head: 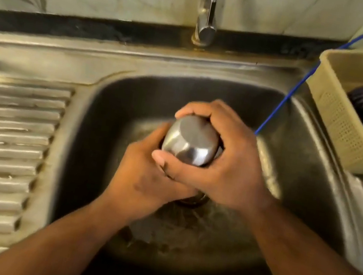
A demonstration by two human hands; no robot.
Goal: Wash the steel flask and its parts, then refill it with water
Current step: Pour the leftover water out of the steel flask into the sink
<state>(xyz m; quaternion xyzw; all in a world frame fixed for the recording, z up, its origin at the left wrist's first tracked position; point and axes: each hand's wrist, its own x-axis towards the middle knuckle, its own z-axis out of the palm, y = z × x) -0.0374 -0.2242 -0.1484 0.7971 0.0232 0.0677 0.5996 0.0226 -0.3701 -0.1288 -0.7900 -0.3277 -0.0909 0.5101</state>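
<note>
Over the sink (105, 148), the left hand (144, 179) curls round the lower part of the steel flask (190, 142) and the right hand (225, 169) wraps its upper end, so the flask is held tilted above the basin with its base toward the camera. This looks like the washing stage, with the parts and the refill seemingly yet to do. The flask's mouth, any lid and any soap are hidden behind the hands, and no water shows at the tap (206, 20).
</note>
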